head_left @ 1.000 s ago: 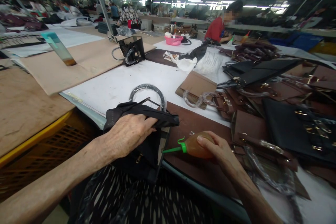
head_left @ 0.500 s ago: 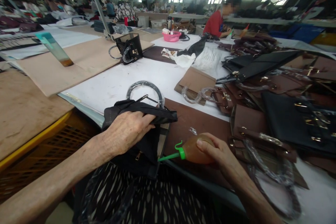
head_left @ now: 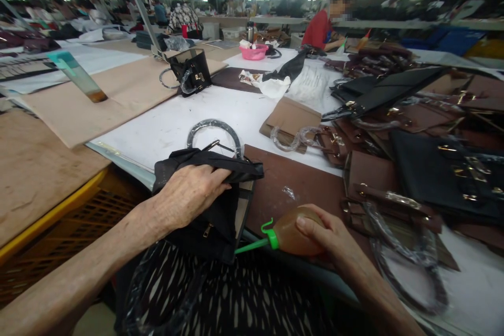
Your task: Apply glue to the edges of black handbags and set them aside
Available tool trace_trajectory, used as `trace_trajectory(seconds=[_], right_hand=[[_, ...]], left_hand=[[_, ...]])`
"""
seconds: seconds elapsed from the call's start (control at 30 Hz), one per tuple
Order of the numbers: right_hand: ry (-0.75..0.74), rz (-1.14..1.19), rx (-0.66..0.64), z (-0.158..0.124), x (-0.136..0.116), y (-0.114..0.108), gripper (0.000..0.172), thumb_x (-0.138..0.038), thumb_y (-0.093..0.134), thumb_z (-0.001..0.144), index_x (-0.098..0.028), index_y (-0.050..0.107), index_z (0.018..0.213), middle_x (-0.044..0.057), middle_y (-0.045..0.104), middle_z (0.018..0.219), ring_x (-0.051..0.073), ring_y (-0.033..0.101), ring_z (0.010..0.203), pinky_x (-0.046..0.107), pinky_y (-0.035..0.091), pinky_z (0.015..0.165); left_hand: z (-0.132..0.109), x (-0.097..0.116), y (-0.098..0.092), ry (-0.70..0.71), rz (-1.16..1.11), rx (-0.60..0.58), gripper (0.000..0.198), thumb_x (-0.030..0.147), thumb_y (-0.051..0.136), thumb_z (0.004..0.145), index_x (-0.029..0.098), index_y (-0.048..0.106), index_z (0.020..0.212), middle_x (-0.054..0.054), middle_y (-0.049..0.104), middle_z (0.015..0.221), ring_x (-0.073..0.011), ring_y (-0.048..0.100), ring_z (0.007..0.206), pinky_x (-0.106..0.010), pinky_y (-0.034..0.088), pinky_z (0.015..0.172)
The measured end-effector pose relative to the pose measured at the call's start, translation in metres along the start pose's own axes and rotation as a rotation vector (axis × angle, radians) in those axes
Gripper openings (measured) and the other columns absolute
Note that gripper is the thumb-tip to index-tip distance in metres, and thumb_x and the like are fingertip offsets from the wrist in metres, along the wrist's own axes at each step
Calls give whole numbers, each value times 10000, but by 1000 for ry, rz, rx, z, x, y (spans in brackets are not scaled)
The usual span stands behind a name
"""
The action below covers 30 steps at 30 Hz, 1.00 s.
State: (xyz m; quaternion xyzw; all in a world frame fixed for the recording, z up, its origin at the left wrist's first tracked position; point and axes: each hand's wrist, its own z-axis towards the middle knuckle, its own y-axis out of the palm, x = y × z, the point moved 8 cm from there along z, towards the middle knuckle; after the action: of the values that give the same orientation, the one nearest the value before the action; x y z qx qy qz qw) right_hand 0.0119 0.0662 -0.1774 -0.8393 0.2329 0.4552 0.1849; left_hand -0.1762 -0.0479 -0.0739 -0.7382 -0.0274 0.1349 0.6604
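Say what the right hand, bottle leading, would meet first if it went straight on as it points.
The black bag: the green nozzle of the bottle in the right hand points at it. They look very close, but depth leaves contact unclear.

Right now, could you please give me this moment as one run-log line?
left hand: gripping black bag | right hand: holding amber squeeze bottle | green nozzle: tip at bag's edge | nearby: brown sheet
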Motion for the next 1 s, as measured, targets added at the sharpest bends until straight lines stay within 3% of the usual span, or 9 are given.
trace_trajectory(seconds=[0.23,0.43,0.73,1.0], right_hand=[[7,66,46,-10,1,-1,449,-516,624,646,-174,572,932,-5,553,648,148,500,517,198,376,371],[24,48,145,-10,1,-11,427,-525,599,653,-193,586,923,32,615,770,209,569,661,226,431,432],[69,20,172,-13,0,-11,443,-554,576,669,-210,568,948,39,616,819,227,577,715,253,462,474],[21,10,84,-15,5,-3,468,-563,581,665,-176,553,927,0,558,618,137,479,476,196,336,366]], left_hand=[[2,-1,-2,13,14,36,175,293,453,892,174,563,959,-25,588,659,-210,593,613,-290,401,525],[1,0,-3,10,29,47,157,288,473,882,174,565,937,-19,580,632,-200,586,587,-275,388,509],[-1,1,-3,16,28,38,163,282,452,889,172,563,934,-25,579,639,-178,581,591,-253,388,511],[0,1,-2,8,33,27,169,285,438,897,169,555,937,-28,581,646,-177,583,599,-251,391,518]])
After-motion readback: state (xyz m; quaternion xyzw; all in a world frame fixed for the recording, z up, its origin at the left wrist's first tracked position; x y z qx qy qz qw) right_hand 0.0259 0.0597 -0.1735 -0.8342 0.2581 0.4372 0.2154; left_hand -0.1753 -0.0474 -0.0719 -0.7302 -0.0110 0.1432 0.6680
